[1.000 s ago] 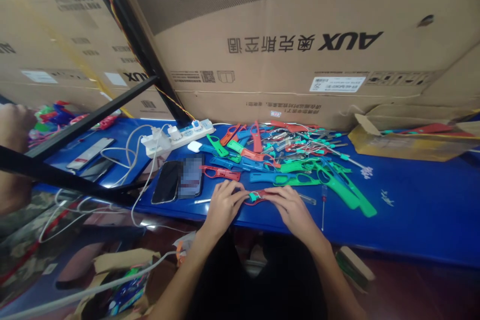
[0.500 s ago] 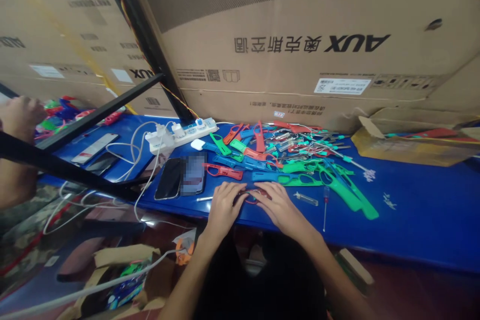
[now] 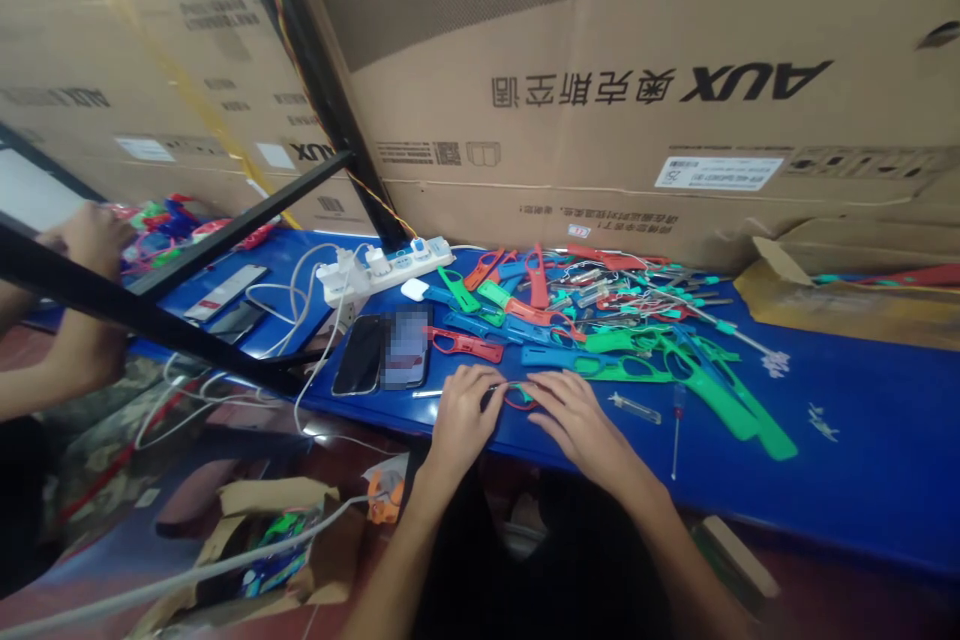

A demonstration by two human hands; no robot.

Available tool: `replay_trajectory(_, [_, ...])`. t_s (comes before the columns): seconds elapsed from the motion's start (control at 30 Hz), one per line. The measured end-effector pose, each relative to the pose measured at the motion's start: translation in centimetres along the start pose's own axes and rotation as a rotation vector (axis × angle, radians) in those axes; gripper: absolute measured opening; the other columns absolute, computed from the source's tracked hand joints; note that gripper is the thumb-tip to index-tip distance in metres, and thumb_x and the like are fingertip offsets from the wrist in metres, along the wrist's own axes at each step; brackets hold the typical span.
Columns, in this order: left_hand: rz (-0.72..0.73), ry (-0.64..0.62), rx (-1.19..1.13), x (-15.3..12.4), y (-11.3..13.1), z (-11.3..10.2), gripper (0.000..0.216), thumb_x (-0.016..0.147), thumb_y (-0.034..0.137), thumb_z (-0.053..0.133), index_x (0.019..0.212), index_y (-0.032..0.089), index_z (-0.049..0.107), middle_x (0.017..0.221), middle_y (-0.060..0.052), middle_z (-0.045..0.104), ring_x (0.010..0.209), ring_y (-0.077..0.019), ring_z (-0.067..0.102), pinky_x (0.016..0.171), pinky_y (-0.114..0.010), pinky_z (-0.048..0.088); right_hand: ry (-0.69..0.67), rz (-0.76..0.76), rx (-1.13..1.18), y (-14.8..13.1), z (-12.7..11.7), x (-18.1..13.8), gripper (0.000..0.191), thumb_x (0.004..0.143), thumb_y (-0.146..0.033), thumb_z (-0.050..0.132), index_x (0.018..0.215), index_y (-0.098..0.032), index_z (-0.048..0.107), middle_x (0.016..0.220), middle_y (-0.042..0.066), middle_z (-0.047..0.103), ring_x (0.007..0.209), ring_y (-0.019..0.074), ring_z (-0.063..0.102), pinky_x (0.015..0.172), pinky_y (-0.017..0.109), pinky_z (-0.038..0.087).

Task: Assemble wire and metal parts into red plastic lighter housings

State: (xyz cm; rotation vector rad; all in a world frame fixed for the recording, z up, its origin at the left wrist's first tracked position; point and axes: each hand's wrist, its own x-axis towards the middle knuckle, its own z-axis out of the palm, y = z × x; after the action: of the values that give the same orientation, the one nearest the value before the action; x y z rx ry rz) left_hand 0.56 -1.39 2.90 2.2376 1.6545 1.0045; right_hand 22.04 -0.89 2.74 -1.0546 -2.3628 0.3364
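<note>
My left hand (image 3: 466,412) and my right hand (image 3: 576,415) meet at the front of the blue table, closed around a red lighter casing (image 3: 517,400). Its trigger loop shows in the gap between my fingers; the rest is covered. A thin metal rod (image 3: 427,393) sticks out left of my left hand; whether it joins the casing I cannot tell. Right of my right hand lie a small clear fuel tank (image 3: 636,408) and a screwdriver (image 3: 677,430). Behind my hands are a red casing half (image 3: 466,345), a blue one (image 3: 555,358) and green ones (image 3: 709,385).
Wired lighter parts (image 3: 615,290) lie heaped at the back. Two phones (image 3: 358,355) and a power strip (image 3: 405,265) with white cables are to the left. A black metal frame (image 3: 240,225) separates me from another person's arm (image 3: 82,340). An open carton (image 3: 862,305) stands right.
The view has swung slightly left, so everything sits farther right. My hands remain on the red casing, with more of its loop showing. The other person's arms show more.
</note>
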Motion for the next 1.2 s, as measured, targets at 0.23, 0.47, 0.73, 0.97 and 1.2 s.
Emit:
replay_trajectory(0.23, [0.068,-0.034,-0.010,-0.1,0.1,-0.1,0.010,0.101,0.027,0.059,0.104,0.023,0.067,0.109,-0.005,0.071,0.100,-0.0218,0.063,0.083,-0.036,0.043,0.058,0.008,0.097,0.3,0.6,-0.1,0.038,0.104,-0.021,0.046,0.139,-0.027,0.059,0.133,0.010,0.066,0.125,0.0262,0.060,0.110,0.055,0.048])
replay_trajectory(0.47, [0.253,-0.225,0.021,2.6,-0.7,-1.2,0.007,0.096,0.027,0.067,0.096,0.020,0.066,0.116,-0.007,0.068,0.110,-0.0234,0.060,0.089,-0.037,0.043,0.085,0.074,0.174,1.0,1.0,-0.1,0.042,0.103,-0.025,0.049,0.145,-0.028,0.053,0.130,0.010,0.068,0.123,0.0264,0.061,0.106,0.052,0.052])
replay_trajectory(0.73, [0.379,-0.359,0.030,5.2,-0.6,-1.7,0.014,0.096,0.030,0.067,0.088,0.019,0.066,0.100,-0.004,0.069,0.097,-0.0212,0.060,0.091,-0.037,0.038,0.084,0.113,0.259,1.3,0.8,-0.1,0.026,0.103,-0.027,0.048,0.127,-0.025,0.057,0.136,0.012,0.062,0.124,0.0252,0.063,0.104,0.046,0.054])
replay_trajectory(0.97, [0.335,-0.369,-0.036,5.1,-0.8,-1.8,0.017,0.099,0.032,0.063,0.086,0.020,0.065,0.100,-0.003,0.070,0.092,-0.0196,0.060,0.085,-0.033,0.041,0.058,0.167,0.381,1.2,0.6,0.0,0.012,0.105,-0.030,0.045,0.101,-0.023,0.055,0.152,0.014,0.045,0.127,0.0225,0.062,0.105,0.042,0.053])
replay_trajectory(1.2, [0.323,-0.391,0.014,5.3,-0.6,-1.8,0.017,0.098,0.033,0.064,0.087,0.019,0.066,0.100,-0.003,0.070,0.096,-0.0203,0.058,0.087,-0.034,0.040,0.062,0.174,0.358,1.1,0.6,0.1,0.015,0.105,-0.027,0.041,0.100,-0.023,0.055,0.147,0.014,0.050,0.127,0.0231,0.061,0.107,0.044,0.051])
